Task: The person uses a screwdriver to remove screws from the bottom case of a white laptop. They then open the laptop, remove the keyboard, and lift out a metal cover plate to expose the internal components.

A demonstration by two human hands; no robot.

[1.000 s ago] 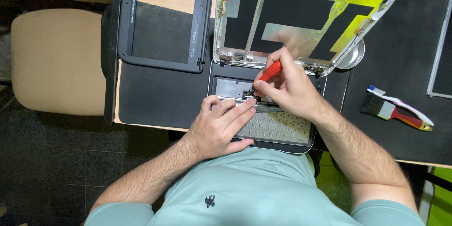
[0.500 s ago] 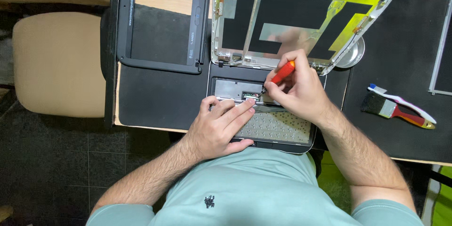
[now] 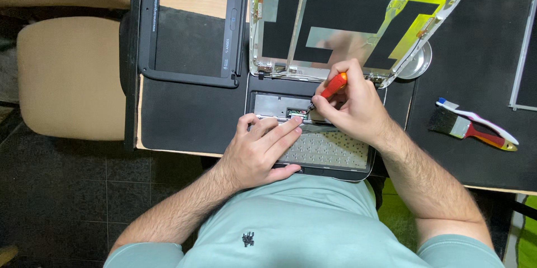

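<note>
Head view shows the right hand (image 3: pixel 358 106) gripping a red screwdriver (image 3: pixel 330 89) at the open laptop base (image 3: pixel 268 103) while the left hand (image 3: pixel 260 150) lies flat on it; best keep the tip upright and the base pinned.

Screwdriver (image 3: pixel 334 87) tip — too small to resolve where it meets the laptop base (image 3: pixel 268 105). Right hand (image 3: pixel 352 108) hides part of the keyboard (image 3: pixel 327 150); silver panel (image 3: pixel 524 55) cut off at the table's right edge.
</note>
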